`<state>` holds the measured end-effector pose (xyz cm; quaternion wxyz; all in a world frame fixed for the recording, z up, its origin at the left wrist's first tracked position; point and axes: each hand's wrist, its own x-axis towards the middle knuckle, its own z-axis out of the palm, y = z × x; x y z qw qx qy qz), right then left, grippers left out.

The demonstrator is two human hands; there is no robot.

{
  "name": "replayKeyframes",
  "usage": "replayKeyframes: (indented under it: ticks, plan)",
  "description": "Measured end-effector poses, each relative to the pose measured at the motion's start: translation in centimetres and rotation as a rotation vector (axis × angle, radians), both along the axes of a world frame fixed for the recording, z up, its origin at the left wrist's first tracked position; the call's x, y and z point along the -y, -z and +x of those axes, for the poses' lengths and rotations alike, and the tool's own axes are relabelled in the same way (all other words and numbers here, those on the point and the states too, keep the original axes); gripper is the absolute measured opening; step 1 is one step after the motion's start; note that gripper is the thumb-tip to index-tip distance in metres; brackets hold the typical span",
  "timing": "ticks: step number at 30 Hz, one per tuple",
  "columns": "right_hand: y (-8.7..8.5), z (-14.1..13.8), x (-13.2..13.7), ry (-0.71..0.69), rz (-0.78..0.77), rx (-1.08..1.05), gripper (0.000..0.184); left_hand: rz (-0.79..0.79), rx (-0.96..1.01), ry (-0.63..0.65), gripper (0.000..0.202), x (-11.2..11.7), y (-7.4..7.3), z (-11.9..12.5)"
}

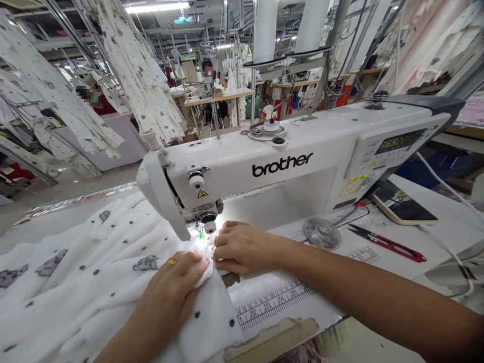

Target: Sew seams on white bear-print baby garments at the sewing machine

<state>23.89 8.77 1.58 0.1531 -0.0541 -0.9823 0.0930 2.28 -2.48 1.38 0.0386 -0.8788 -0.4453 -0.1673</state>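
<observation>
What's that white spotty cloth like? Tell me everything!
The white cloth looks soft, printed with dark spots and grey animal-like pictures. It lies in loose folds, reaching the brightly lit needle end of the sewing machine. The left hand rests on a bunched part; I can't tell if the right hand touches it.

On the table [389, 231], soft, dull cloth [121, 237] lies by the left edge; near the right, the phone [410, 201] is smooth and shiny.

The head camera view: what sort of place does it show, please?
Most likely a garment-sewing workshop: a Brother sewing machine stands in front with printed white fabric at its needle end, large thread cones stand behind it, and many similar printed cloth pieces hang in the background.
</observation>
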Motion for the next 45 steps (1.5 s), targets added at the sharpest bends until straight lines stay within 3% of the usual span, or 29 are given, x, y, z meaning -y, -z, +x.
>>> replayKeyframes:
  ticks: [9, 14, 26, 30, 35, 40, 45]
  plan:
    - [0.3, -0.5, 0.6, 0.087, 0.033, -0.004, 0.018, 0.105, -0.059, 0.017, 0.038, -0.7, 0.1, 0.0]
    - [0.1, -0.8, 0.7, 0.224, 0.031, 0.020, 0.018, 0.057, -0.032, 0.022, 0.036, -2.1, 0.6, -0.9]
    - [0.4, -1.0, 0.4, 0.282, 0.007, 0.002, 0.034, -0.007, -0.063, -0.040, 0.038, -3.6, 1.3, -2.0]
    - [0.5, -0.7, 0.1, 0.229, 0.080, -0.030, 0.026, -0.031, -0.087, -0.057, 0.040, -4.1, 1.5, -2.5]
    - [0.3, -0.3, 0.0, 0.012, 0.201, -0.113, 0.021, -0.054, -0.101, -0.048, 0.040, -3.9, 0.7, -2.2]
    - [0.1, -0.2, 0.7, -0.204, 0.176, -0.061, 0.018, 0.049, -0.127, -0.115, 0.042, -1.3, 0.0, -1.9]
    - [0.6, -0.4, 1.6, -0.249, 0.081, -0.002, 0.020, 0.088, -0.081, -0.211, 0.031, 1.7, 0.5, -4.6]
